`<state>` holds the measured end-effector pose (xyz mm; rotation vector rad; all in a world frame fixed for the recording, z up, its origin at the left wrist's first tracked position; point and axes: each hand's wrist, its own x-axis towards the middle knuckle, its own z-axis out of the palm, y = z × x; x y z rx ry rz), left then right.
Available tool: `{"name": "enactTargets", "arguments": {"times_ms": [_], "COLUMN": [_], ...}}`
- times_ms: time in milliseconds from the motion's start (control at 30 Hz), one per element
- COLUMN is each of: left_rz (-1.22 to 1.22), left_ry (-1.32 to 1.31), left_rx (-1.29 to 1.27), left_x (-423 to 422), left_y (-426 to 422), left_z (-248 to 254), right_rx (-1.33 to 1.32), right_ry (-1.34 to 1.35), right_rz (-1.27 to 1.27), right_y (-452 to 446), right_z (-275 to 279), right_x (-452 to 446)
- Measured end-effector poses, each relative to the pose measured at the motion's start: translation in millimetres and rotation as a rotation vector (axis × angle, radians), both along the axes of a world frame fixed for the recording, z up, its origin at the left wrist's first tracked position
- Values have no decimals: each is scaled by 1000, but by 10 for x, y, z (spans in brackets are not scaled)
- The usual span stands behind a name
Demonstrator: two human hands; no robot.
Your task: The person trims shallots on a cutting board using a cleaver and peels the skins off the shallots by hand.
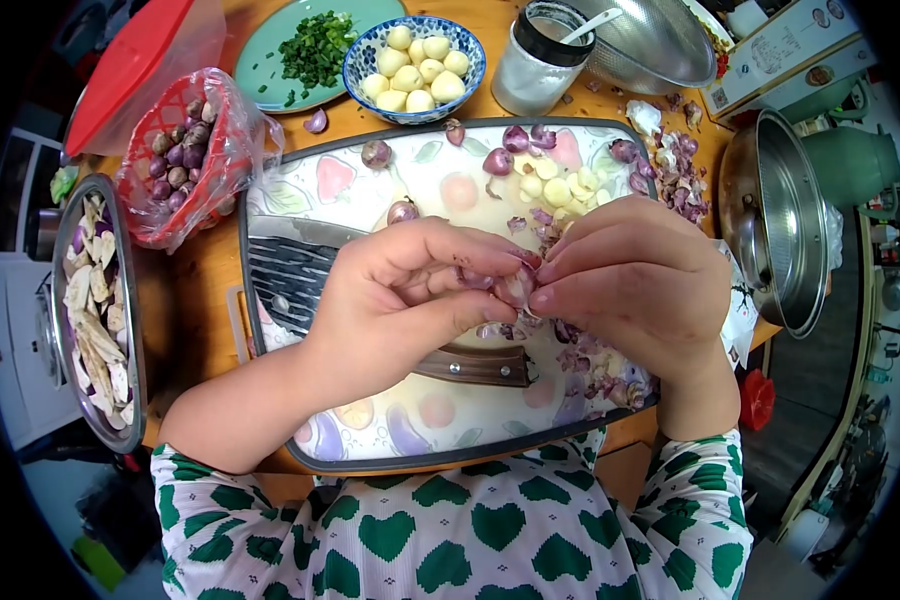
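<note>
Over the middle of the patterned cutting board point(435, 415), my left hand point(400, 290) pinches a purple-skinned bulb point(513, 288) between thumb and fingers. My right hand point(635, 285) meets it from the other side, its fingertips closed on the same bulb's skin. Below the hands lies a cleaver, its dark blade point(288, 270) to the left, partly behind my left hand, and its brown handle point(475, 365) under the bulb. Peeled pale cloves point(560, 187) and unpeeled purple bulbs point(500, 161) sit beyond my hands. Loose purple skins point(600, 370) are scattered at the board's right.
A red basket point(150, 125) of bulbs and a tray point(138, 330) of sliced eggplant stand left. Behind the board are a green plate point(255, 65) with chopped greens, a blue-patterned bowl point(410, 116) and a jar point(530, 75). A metal pan point(800, 220) stands right.
</note>
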<state>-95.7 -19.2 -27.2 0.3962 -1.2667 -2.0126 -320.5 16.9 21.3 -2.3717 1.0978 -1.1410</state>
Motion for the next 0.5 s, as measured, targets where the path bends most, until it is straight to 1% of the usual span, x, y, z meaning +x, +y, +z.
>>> {"name": "enactTargets", "arguments": {"times_ms": [233,300,500], "left_rz": [9,15,0], "left_ry": [-13,-25,-72], "left_rx": [-20,-48,-160], "left_x": [10,14,26], "left_y": [-5,-10,-37], "left_z": [-2,-5,-9], "right_rx": [-6,-41,-9], "right_ry": [-10,-18,-2], "right_rz": [32,37,92], "right_y": [-18,-17,-55], "right_z": [-7,-20,-13], "right_x": [-16,-13,-32]}}
